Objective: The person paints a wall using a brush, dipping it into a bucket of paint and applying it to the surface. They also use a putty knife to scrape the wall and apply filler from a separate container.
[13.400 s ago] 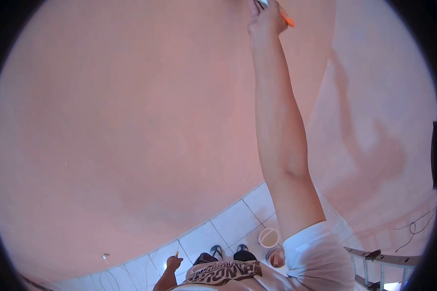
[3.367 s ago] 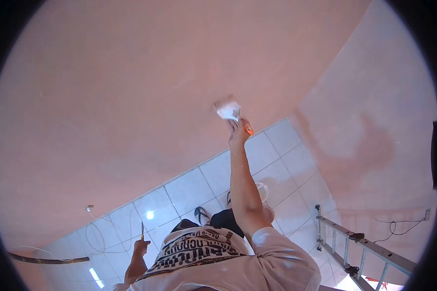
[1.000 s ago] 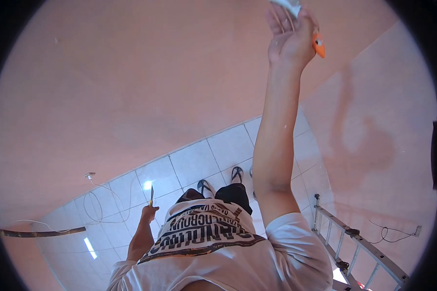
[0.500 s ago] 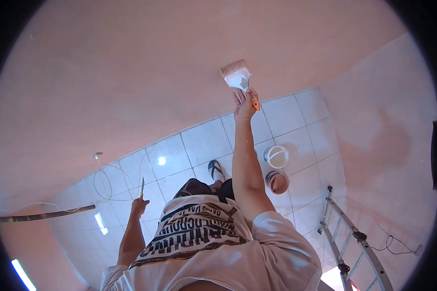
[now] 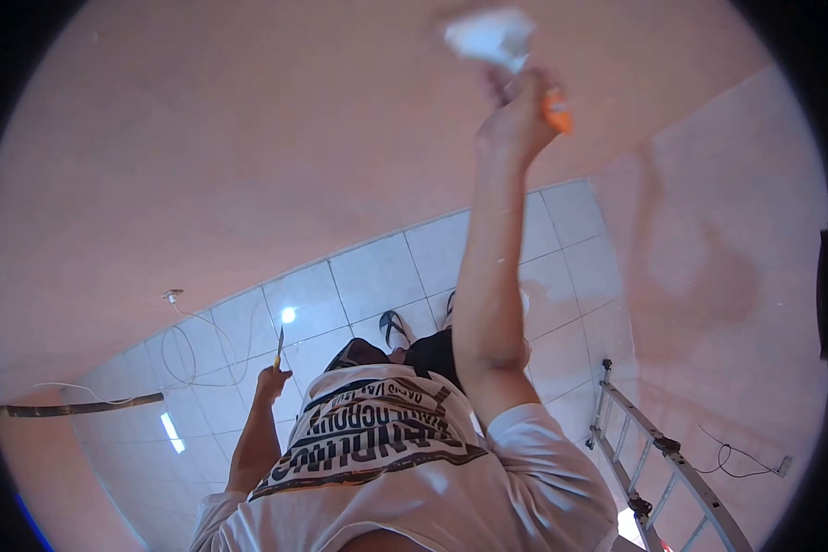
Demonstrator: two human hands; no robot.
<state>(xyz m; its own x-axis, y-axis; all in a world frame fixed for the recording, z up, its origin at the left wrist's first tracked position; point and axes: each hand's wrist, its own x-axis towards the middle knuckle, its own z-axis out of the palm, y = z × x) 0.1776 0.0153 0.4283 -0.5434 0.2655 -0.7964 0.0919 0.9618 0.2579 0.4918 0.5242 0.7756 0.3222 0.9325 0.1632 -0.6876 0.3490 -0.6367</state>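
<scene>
Closest to us is our white T-shirt with bold black lettering (image 5: 386, 442), filling the bottom of the view around 6 o'clock. From it our left hand (image 5: 271, 379) hangs down at about 8 o'clock, fingers closed around a thin yellow-handled tool with a narrow metal blade (image 5: 279, 350) that points away from us over the pale square floor tiles (image 5: 377, 276). Beyond the shirt we see our dark shorts and, at the centre, our black flip-flop sandals (image 5: 394, 327) planted on the tiles. Whatever containers stand on that floor are hidden behind our raised forearm; only a pale sliver shows beside the arm near the centre, and we cannot tell what it is or what it holds. Our right arm rises from 5 o'clock towards 12 o'clock, and our right hand (image 5: 515, 120) is wrapped tight around the orange handle of a wide flat paintbrush (image 5: 492, 37), its white-coated, motion-blurred head against the salmon-pink plastered wall (image 5: 202, 156) at 12 o'clock. At 4 o'clock a grey aluminium ladder (image 5: 662, 460) leans near the side wall, with a dark cable (image 5: 736, 451) just beyond it. At 9 o'clock a loose white wire (image 5: 189, 354) loops across the tiles, near a long brown pole (image 5: 74, 405) at the left edge.
</scene>
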